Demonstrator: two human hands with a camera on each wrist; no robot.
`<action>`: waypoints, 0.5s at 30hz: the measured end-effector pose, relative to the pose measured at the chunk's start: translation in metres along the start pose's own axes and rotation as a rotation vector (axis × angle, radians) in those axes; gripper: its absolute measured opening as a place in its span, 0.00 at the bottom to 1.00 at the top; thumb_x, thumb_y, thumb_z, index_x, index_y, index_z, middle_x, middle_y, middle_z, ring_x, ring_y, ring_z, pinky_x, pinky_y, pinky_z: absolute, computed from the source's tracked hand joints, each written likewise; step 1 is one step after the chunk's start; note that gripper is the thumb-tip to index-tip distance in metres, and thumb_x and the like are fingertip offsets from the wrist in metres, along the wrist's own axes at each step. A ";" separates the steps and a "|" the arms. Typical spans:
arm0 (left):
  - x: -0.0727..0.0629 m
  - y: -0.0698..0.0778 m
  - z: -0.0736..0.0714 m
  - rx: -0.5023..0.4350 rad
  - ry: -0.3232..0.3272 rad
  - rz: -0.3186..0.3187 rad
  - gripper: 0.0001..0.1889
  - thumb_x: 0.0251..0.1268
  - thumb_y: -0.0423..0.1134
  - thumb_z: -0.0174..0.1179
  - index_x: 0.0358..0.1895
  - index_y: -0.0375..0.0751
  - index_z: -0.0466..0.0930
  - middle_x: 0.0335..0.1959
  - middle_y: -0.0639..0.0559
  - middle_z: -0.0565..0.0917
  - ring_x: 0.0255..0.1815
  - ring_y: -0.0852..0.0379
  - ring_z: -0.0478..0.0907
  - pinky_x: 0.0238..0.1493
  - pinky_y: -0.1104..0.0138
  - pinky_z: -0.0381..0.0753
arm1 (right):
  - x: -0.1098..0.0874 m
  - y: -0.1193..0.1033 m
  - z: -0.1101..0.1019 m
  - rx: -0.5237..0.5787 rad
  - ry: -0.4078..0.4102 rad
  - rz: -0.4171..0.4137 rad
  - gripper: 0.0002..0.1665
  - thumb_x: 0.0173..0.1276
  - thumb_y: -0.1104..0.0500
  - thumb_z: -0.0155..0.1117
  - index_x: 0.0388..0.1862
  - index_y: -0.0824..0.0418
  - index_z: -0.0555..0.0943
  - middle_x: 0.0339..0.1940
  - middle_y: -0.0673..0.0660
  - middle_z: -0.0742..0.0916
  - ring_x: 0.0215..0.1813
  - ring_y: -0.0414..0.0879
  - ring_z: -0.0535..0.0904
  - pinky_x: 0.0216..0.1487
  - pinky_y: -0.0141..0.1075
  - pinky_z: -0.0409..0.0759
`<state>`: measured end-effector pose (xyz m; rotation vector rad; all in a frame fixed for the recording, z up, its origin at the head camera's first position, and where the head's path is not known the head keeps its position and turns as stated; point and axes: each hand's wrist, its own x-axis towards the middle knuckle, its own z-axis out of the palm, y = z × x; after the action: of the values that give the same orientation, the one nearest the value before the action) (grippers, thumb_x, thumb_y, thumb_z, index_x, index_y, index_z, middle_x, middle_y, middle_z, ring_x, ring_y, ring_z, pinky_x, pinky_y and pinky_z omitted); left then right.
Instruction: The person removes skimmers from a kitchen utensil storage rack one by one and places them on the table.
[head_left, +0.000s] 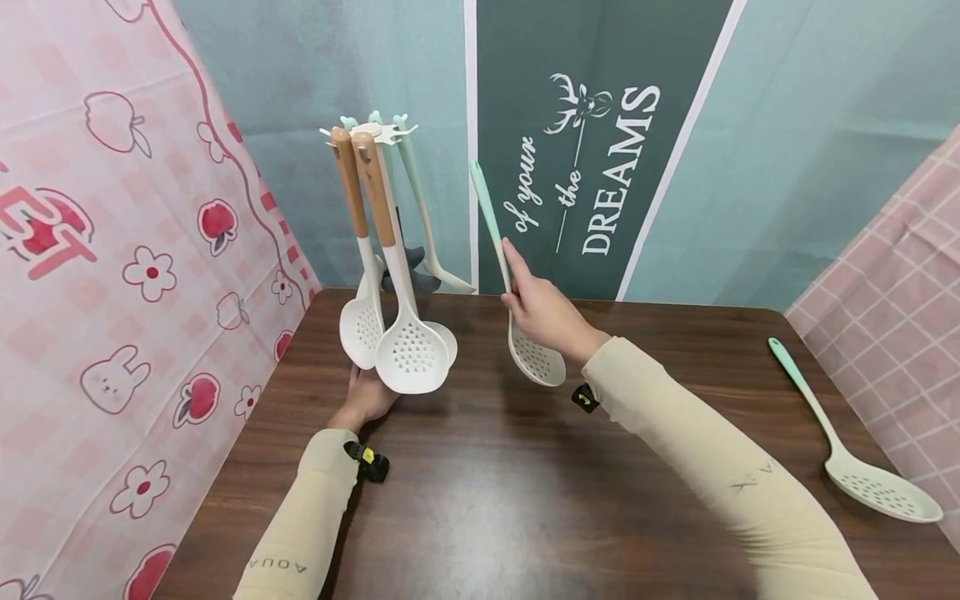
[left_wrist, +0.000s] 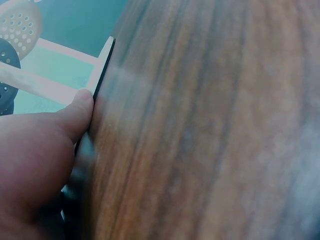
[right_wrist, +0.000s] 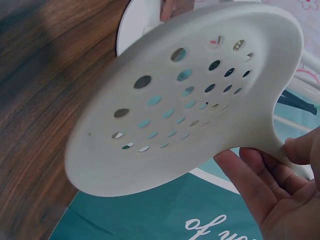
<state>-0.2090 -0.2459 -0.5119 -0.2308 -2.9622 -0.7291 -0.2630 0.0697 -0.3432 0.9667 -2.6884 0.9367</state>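
Note:
My right hand (head_left: 551,312) holds a white slotted skimmer (head_left: 536,358) upright above the table, fingers and thumb around its neck and lower handle. The mint handle points up, and the perforated head hangs below the hand, close to the camera in the right wrist view. To the left stands a utensil rack (head_left: 375,132) with hooks at its top. Wood-handled skimmers (head_left: 412,354) and mint-handled utensils (head_left: 411,162) hang around it. My left hand (head_left: 367,396) grips the rack low down; in the left wrist view its thumb presses the white base edge (left_wrist: 102,60). Its other fingers are mostly hidden.
A second mint-handled skimmer (head_left: 877,487) lies at the right side of the brown wooden table (head_left: 480,500). A dark grey utensil head (head_left: 412,271) hangs at the rack's far side. Printed cloths (head_left: 375,50) surround the table at the back and both sides.

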 end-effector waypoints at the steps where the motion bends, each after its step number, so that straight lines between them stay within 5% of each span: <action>1: 0.001 0.001 0.000 0.003 0.001 -0.003 0.34 0.71 0.45 0.55 0.75 0.29 0.61 0.76 0.29 0.62 0.79 0.32 0.51 0.76 0.34 0.39 | -0.002 0.001 -0.001 -0.006 0.001 0.001 0.46 0.79 0.63 0.56 0.85 0.59 0.42 0.31 0.56 0.81 0.29 0.48 0.77 0.34 0.42 0.77; 15: 0.001 0.003 -0.002 0.036 -0.023 -0.016 0.33 0.73 0.44 0.54 0.75 0.29 0.61 0.76 0.30 0.62 0.80 0.33 0.51 0.76 0.35 0.39 | -0.028 0.017 -0.014 -0.034 -0.021 0.051 0.46 0.78 0.62 0.59 0.85 0.60 0.44 0.29 0.56 0.81 0.25 0.47 0.75 0.30 0.40 0.77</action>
<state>-0.2090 -0.2442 -0.5087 -0.2152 -2.9994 -0.6794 -0.2524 0.1035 -0.3494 0.9102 -2.7493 0.8916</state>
